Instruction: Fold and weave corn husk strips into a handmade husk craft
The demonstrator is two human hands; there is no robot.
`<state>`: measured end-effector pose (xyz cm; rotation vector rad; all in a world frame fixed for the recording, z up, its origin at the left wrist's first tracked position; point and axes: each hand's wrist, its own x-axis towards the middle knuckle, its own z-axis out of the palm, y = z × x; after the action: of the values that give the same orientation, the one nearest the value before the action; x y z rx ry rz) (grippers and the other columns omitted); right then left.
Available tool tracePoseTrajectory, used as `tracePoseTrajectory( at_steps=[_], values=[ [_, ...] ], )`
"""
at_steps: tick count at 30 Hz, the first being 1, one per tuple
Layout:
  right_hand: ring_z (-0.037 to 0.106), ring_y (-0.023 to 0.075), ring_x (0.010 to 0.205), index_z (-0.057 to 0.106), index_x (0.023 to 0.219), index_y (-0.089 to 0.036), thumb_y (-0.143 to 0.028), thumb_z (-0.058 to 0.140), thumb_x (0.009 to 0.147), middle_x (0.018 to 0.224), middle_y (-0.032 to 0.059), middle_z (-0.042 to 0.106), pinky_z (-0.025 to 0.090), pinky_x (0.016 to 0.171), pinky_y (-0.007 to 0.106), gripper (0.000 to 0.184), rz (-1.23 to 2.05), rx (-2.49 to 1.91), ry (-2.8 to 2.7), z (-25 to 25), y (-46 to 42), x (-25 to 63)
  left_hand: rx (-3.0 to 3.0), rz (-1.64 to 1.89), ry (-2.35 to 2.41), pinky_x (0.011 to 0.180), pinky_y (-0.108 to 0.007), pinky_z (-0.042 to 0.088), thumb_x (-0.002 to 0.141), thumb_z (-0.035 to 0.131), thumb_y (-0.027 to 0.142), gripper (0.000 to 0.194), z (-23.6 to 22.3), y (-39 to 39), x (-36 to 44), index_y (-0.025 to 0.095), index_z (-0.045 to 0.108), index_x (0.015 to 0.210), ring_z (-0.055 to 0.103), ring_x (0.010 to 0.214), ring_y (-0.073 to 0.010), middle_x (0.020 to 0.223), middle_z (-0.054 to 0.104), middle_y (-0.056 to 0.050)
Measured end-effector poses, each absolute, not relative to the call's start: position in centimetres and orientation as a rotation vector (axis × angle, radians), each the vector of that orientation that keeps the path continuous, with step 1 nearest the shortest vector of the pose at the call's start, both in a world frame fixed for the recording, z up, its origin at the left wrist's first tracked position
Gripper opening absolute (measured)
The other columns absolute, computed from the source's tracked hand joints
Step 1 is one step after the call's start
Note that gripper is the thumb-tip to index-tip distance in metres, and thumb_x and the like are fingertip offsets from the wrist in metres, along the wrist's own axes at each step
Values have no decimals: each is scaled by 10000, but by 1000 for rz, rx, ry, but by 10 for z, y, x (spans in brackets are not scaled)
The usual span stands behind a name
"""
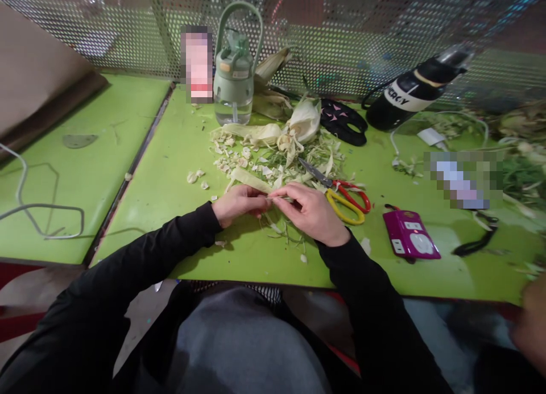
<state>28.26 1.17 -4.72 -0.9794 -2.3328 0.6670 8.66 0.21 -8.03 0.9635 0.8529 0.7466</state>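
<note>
My left hand (pixel 241 205) and my right hand (pixel 309 212) meet low over the table, thumbs and fingertips pinched close together. Between them is a thin piece of corn husk, mostly covered by the fingers. A pale, wider corn husk strip (pixel 249 179) lies just behind the fingertips. Beyond it spreads a heap of cut husk bits and green shreds (pixel 273 158), with a whole leafy husk (pixel 305 121) on top. Right of my right hand lie scissors (pixel 336 192) with one red and one yellow handle loop, blades pointing into the heap.
A green water bottle (pixel 234 87) stands at the back, near a black case (pixel 343 121). Farther right, a black bottle (pixel 409 95) leans against the mesh screen (pixel 341 36). A purple power adapter (pixel 410 235) lies right of the scissors. Someone's blurred arm (pixel 531 320) shows lower right.
</note>
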Motion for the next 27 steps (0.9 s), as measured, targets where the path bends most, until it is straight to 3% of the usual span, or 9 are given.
tracePoseTrajectory(
  at_steps=[9,14,24,27],
  values=[
    [673,161,752,711,908,-192,-229,602,948,894,42,757,487,683,289,122,673,-1027,-2265,-51,11,283,1009,754,860,616,-223,487,789,704,159,78,-78,1,86,104,649,787,513,578,-58,662,569,26],
    [641,149,704,668,880,-188,-206,606,925,877,37,747,469,654,278,78,661,-1075,-2259,-50,11,284,953,764,798,698,-243,543,778,722,99,158,-81,2,84,101,642,914,619,646,-71,786,654,-6],
    [641,172,780,655,856,-194,-233,614,927,907,58,699,494,667,293,91,647,-1057,-2218,-51,14,284,1176,753,828,786,-291,548,874,722,212,142,-87,9,82,92,687,941,641,731,-104,821,714,-34],
    [631,160,747,623,884,-202,-191,613,909,884,43,696,489,649,286,29,636,-1076,-2210,-52,13,283,1200,769,862,734,-257,528,870,710,218,140,-87,7,83,105,695,951,644,728,-104,820,719,-30]
  ],
)
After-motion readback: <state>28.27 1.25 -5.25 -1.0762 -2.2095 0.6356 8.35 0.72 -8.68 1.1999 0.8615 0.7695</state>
